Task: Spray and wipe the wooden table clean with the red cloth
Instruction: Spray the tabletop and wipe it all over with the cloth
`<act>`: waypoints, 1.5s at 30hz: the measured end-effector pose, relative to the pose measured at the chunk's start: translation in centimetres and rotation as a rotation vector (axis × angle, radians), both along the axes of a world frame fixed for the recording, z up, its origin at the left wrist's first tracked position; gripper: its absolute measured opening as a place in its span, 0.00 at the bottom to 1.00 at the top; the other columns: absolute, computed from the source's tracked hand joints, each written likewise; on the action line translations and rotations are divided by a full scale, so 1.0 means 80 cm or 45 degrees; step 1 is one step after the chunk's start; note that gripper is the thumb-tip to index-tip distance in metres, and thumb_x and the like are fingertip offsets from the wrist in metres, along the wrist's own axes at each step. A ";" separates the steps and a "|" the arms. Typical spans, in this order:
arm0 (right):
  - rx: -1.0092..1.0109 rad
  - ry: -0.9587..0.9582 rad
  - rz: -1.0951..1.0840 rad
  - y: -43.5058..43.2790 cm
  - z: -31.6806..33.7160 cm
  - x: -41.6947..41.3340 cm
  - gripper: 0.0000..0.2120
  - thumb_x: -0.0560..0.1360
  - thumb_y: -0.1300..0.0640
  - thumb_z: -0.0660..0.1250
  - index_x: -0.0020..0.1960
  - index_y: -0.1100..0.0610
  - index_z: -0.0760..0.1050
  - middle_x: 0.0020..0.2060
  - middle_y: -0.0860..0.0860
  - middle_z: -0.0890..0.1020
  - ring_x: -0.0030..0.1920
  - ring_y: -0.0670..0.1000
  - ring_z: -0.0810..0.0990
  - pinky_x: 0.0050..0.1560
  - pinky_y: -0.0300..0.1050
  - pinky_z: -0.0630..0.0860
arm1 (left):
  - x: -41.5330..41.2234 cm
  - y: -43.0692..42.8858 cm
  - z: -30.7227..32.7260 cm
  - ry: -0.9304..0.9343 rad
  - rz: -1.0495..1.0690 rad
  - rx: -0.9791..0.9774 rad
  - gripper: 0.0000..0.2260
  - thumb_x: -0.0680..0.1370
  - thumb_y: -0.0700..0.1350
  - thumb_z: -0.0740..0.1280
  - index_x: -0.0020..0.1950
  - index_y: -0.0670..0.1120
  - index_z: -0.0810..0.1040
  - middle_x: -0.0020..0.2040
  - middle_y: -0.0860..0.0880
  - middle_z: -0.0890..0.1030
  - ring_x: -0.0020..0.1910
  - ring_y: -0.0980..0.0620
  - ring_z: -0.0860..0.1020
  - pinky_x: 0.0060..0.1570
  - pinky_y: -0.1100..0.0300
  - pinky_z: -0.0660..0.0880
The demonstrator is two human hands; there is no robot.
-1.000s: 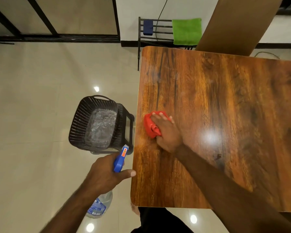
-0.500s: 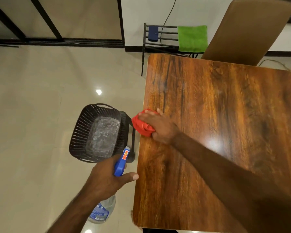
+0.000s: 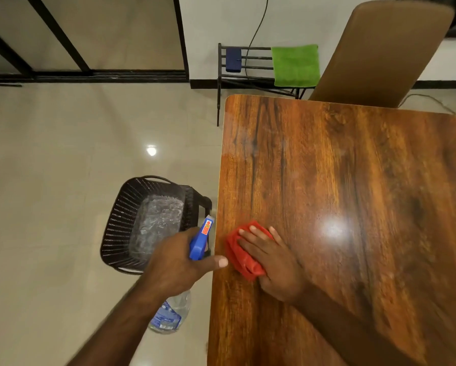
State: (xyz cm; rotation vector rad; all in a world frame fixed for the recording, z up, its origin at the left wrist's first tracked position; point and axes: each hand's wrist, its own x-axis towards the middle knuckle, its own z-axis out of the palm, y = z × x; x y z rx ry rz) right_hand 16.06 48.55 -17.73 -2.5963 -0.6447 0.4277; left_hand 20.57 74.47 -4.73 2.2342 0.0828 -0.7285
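The wooden table [image 3: 353, 194] fills the right half of the view, glossy with a light glare. My right hand [image 3: 274, 265] presses flat on the bunched red cloth [image 3: 240, 254] near the table's left edge. Just left of that edge, off the table, my left hand [image 3: 176, 262] grips a spray bottle [image 3: 199, 241] with a blue trigger head; its clear body with a blue label hangs below my hand over the floor.
A black perforated basket [image 3: 121, 223] lined with clear plastic stands on the tiled floor left of the table. A brown chair back [image 3: 380, 51] rises at the table's far side. A black rack [image 3: 248, 64] holds a green cloth and a blue item.
My right hand slid the red cloth out to the table's left edge, then back toward me along that edge. The left hand with the bottle stayed beside the edge.
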 end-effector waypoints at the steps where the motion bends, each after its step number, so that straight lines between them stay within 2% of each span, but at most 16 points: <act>1: 0.008 -0.007 -0.055 -0.019 0.000 -0.017 0.38 0.76 0.49 0.64 0.83 0.44 0.54 0.83 0.41 0.55 0.83 0.46 0.48 0.81 0.64 0.48 | 0.005 -0.003 -0.002 0.013 0.004 -0.007 0.20 0.65 0.63 0.77 0.39 0.50 0.74 0.33 0.51 0.78 0.32 0.54 0.76 0.34 0.63 0.72; 3: 0.027 -0.030 -0.251 -0.056 0.007 -0.035 0.42 0.74 0.54 0.68 0.83 0.43 0.54 0.82 0.40 0.55 0.83 0.46 0.50 0.80 0.66 0.53 | 0.014 -0.008 -0.007 0.042 0.025 -0.010 0.19 0.65 0.62 0.77 0.36 0.51 0.72 0.30 0.52 0.75 0.29 0.56 0.74 0.33 0.66 0.69; 6: 0.028 0.037 -0.765 -0.103 0.014 -0.015 0.48 0.68 0.59 0.69 0.84 0.45 0.52 0.82 0.45 0.57 0.83 0.49 0.51 0.80 0.67 0.52 | 0.025 -0.011 -0.011 0.064 0.032 -0.008 0.18 0.66 0.61 0.77 0.36 0.51 0.73 0.30 0.51 0.75 0.30 0.56 0.74 0.34 0.64 0.71; 8: 0.025 0.028 -1.032 -0.118 0.011 0.023 0.46 0.67 0.57 0.65 0.84 0.50 0.55 0.81 0.52 0.62 0.82 0.55 0.55 0.80 0.66 0.52 | 0.031 -0.010 -0.011 0.057 0.039 -0.003 0.19 0.65 0.62 0.77 0.40 0.49 0.75 0.34 0.48 0.79 0.33 0.53 0.77 0.36 0.62 0.72; 11: -0.002 -0.045 -1.186 -0.111 0.003 0.107 0.44 0.67 0.53 0.61 0.83 0.56 0.57 0.79 0.57 0.66 0.81 0.60 0.58 0.79 0.67 0.56 | 0.040 -0.011 -0.007 0.059 0.027 -0.008 0.17 0.67 0.59 0.77 0.44 0.52 0.75 0.37 0.50 0.80 0.34 0.57 0.80 0.33 0.70 0.71; 14: -0.059 -0.083 -1.114 -0.069 0.005 0.188 0.43 0.69 0.49 0.61 0.83 0.57 0.56 0.80 0.56 0.64 0.81 0.60 0.57 0.80 0.65 0.55 | 0.050 -0.019 -0.005 0.072 0.034 -0.086 0.14 0.69 0.53 0.77 0.44 0.54 0.74 0.36 0.52 0.78 0.33 0.68 0.79 0.27 0.73 0.72; 18: -0.096 -0.129 -0.850 0.032 0.009 0.243 0.42 0.76 0.47 0.68 0.84 0.54 0.53 0.82 0.53 0.60 0.82 0.57 0.54 0.81 0.61 0.49 | 0.069 -0.025 -0.009 0.057 0.078 -0.073 0.16 0.67 0.57 0.77 0.45 0.52 0.75 0.36 0.52 0.78 0.31 0.57 0.80 0.28 0.70 0.73; 21: -0.124 -0.111 -0.532 0.098 0.003 0.246 0.43 0.78 0.46 0.68 0.84 0.51 0.48 0.83 0.51 0.55 0.83 0.56 0.49 0.82 0.60 0.47 | 0.087 -0.028 -0.019 -0.013 0.050 0.033 0.26 0.59 0.69 0.71 0.46 0.52 0.75 0.37 0.50 0.79 0.36 0.53 0.79 0.38 0.60 0.78; 23: -0.101 -0.076 -0.376 0.097 0.001 0.249 0.43 0.78 0.47 0.70 0.84 0.50 0.49 0.83 0.50 0.55 0.83 0.55 0.50 0.82 0.59 0.47 | 0.098 -0.033 -0.020 -0.036 0.051 0.051 0.26 0.59 0.70 0.70 0.46 0.53 0.74 0.37 0.51 0.79 0.38 0.51 0.79 0.40 0.59 0.76; 25: -0.022 -0.113 -0.442 0.058 0.003 0.260 0.43 0.75 0.50 0.72 0.83 0.50 0.53 0.82 0.50 0.61 0.82 0.55 0.56 0.81 0.61 0.50 | 0.108 -0.036 -0.020 -0.056 0.067 0.036 0.22 0.62 0.67 0.72 0.45 0.54 0.74 0.38 0.52 0.79 0.38 0.53 0.78 0.39 0.61 0.73; 27: -0.029 -0.180 -0.735 -0.007 0.002 0.281 0.41 0.73 0.54 0.71 0.82 0.50 0.57 0.79 0.51 0.66 0.79 0.56 0.63 0.80 0.63 0.55 | 0.116 -0.034 -0.020 -0.048 0.076 0.027 0.23 0.61 0.67 0.72 0.46 0.53 0.75 0.39 0.51 0.79 0.38 0.53 0.78 0.39 0.61 0.72; 30: -0.119 -0.133 -1.096 -0.069 0.006 0.312 0.40 0.74 0.56 0.70 0.82 0.54 0.58 0.79 0.54 0.66 0.80 0.57 0.60 0.80 0.63 0.54 | 0.124 -0.028 -0.021 -0.051 0.068 0.021 0.25 0.59 0.70 0.69 0.46 0.54 0.75 0.40 0.53 0.79 0.40 0.54 0.78 0.40 0.60 0.74; 34: -0.071 -0.226 -0.780 0.020 0.008 0.327 0.41 0.71 0.53 0.74 0.81 0.55 0.61 0.78 0.54 0.68 0.79 0.58 0.63 0.80 0.64 0.56 | 0.130 -0.026 -0.020 -0.056 0.071 0.089 0.24 0.62 0.68 0.71 0.46 0.51 0.75 0.40 0.50 0.80 0.39 0.53 0.79 0.40 0.61 0.75; 37: -0.069 -0.184 -0.463 0.059 0.001 0.359 0.43 0.74 0.51 0.74 0.83 0.52 0.56 0.81 0.51 0.63 0.82 0.55 0.56 0.81 0.60 0.46 | 0.137 -0.024 -0.021 -0.080 0.075 0.134 0.21 0.64 0.65 0.73 0.45 0.51 0.76 0.39 0.49 0.80 0.39 0.51 0.79 0.40 0.61 0.74; 42: -0.063 -0.101 -0.427 0.051 0.006 0.457 0.41 0.75 0.56 0.70 0.83 0.50 0.55 0.81 0.51 0.63 0.82 0.56 0.55 0.81 0.62 0.47 | 0.142 -0.021 -0.024 -0.104 0.082 0.126 0.22 0.62 0.68 0.70 0.44 0.52 0.75 0.38 0.50 0.80 0.38 0.52 0.79 0.39 0.62 0.74; 45: -0.013 -0.080 -0.383 0.063 0.006 0.449 0.41 0.75 0.55 0.72 0.83 0.50 0.56 0.81 0.51 0.64 0.82 0.56 0.57 0.81 0.62 0.48 | 0.142 -0.024 -0.025 -0.106 0.078 0.136 0.23 0.62 0.69 0.70 0.43 0.53 0.75 0.36 0.50 0.80 0.36 0.52 0.79 0.39 0.61 0.74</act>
